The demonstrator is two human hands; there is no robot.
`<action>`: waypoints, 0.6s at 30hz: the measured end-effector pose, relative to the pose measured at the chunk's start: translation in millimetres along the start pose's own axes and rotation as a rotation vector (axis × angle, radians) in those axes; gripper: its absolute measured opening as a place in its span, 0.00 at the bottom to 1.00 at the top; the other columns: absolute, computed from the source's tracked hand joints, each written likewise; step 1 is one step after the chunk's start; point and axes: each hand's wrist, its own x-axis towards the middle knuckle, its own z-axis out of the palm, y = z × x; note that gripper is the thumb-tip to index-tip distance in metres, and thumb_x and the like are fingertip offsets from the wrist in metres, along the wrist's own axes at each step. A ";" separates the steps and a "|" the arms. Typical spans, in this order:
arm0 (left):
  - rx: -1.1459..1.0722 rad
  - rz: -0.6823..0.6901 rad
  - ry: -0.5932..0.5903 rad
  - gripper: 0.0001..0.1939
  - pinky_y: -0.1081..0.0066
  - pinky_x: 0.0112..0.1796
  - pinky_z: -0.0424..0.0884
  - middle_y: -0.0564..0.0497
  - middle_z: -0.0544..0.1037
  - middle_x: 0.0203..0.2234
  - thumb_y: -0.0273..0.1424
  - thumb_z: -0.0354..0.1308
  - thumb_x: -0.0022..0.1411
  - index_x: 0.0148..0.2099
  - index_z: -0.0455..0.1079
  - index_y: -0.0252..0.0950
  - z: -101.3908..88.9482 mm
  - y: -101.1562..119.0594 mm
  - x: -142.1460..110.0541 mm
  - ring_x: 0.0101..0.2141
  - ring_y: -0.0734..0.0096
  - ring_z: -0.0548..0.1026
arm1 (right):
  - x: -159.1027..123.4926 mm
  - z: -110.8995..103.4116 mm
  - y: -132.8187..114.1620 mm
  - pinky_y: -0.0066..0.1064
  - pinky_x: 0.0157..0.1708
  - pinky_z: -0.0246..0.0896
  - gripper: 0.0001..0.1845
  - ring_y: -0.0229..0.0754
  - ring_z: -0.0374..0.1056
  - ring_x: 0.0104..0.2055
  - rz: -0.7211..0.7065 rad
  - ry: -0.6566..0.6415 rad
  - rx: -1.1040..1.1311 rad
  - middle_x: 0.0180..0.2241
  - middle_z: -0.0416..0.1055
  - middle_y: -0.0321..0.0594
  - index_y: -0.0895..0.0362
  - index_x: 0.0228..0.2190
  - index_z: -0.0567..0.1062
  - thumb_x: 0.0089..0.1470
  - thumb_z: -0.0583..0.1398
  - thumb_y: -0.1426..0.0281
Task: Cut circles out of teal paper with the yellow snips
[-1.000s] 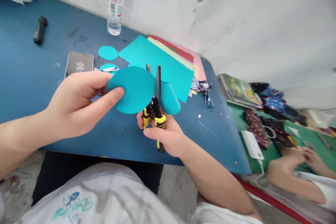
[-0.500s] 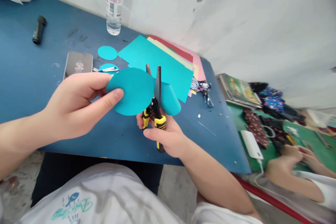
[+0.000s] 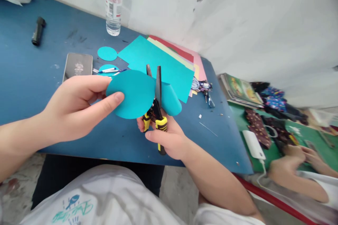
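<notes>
Head view, left hand [image 3: 76, 107] pinching teal paper [image 3: 132, 93], right hand [image 3: 169, 137] gripping scissors [image 3: 156, 109]

The blue table [image 3: 39, 77] lay under my hands, scuffed and dotted with small white scraps. Just beyond my left hand [image 3: 75, 107] a phone [image 3: 77, 66] lay flat, and past it sat a teal paper disc [image 3: 107, 53], with a second disc [image 3: 107, 68] nearer me under what looked like a pen [image 3: 109, 70]. Further out a clear bottle [image 3: 113, 5] stood upright by the wall. Well off to my left a black cylinder [image 3: 38, 30] lay on its side. Beyond my right hand [image 3: 166, 137] a fanned stack of coloured sheets [image 3: 163, 61] lay, teal on top, and just right of it a small keychain [image 3: 204, 89].
</notes>
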 end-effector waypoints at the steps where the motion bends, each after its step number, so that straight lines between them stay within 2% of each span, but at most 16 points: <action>1: -0.065 -0.023 -0.018 0.23 0.69 0.27 0.62 0.58 0.66 0.24 0.38 0.59 0.85 0.33 0.62 0.43 0.0 0.2 0.1 0.25 0.73 0.67 | -0.3 0.4 -0.6 0.42 0.35 0.66 0.13 0.48 0.66 0.36 0.001 0.001 -0.003 0.36 0.72 0.36 0.47 0.37 0.77 0.52 0.73 0.62; 3: -0.169 -0.069 -0.035 0.22 0.69 0.27 0.60 0.59 0.65 0.24 0.37 0.61 0.83 0.33 0.63 0.43 -0.2 0.8 0.3 0.25 0.74 0.67 | -0.5 0.9 -1.6 0.42 0.35 0.66 0.13 0.48 0.66 0.36 -0.005 0.009 -0.007 0.37 0.72 0.36 0.47 0.37 0.77 0.51 0.72 0.62; 8: -0.172 -0.120 -0.044 0.22 0.69 0.26 0.59 0.58 0.64 0.24 0.38 0.60 0.83 0.33 0.62 0.43 -0.6 2.9 -0.6 0.26 0.74 0.66 | -0.3 0.6 -2.8 0.42 0.35 0.66 0.12 0.48 0.66 0.36 -0.012 0.011 -0.013 0.36 0.72 0.35 0.47 0.36 0.77 0.51 0.72 0.62; 11: -0.175 -0.103 -0.049 0.22 0.70 0.26 0.59 0.58 0.63 0.24 0.37 0.60 0.85 0.33 0.63 0.43 -0.7 2.1 -0.1 0.26 0.74 0.66 | -0.8 -0.3 -2.0 0.42 0.36 0.67 0.12 0.48 0.67 0.37 -0.024 0.006 -0.009 0.37 0.72 0.35 0.47 0.36 0.77 0.51 0.72 0.63; 16: -0.246 -0.042 -0.052 0.19 0.70 0.27 0.62 0.57 0.71 0.25 0.33 0.66 0.80 0.33 0.69 0.41 -0.7 -1.3 3.2 0.27 0.74 0.67 | -0.7 -0.9 1.0 0.43 0.40 0.69 0.13 0.49 0.70 0.39 -0.048 0.006 -0.001 0.38 0.75 0.36 0.48 0.38 0.79 0.51 0.74 0.65; 18: -0.251 -0.044 -0.045 0.19 0.70 0.26 0.62 0.57 0.72 0.25 0.33 0.66 0.79 0.32 0.69 0.42 -1.0 -1.7 4.0 0.26 0.73 0.67 | -0.2 -1.2 2.1 0.43 0.40 0.69 0.13 0.49 0.70 0.40 -0.045 0.006 -0.001 0.38 0.74 0.36 0.48 0.38 0.79 0.51 0.74 0.65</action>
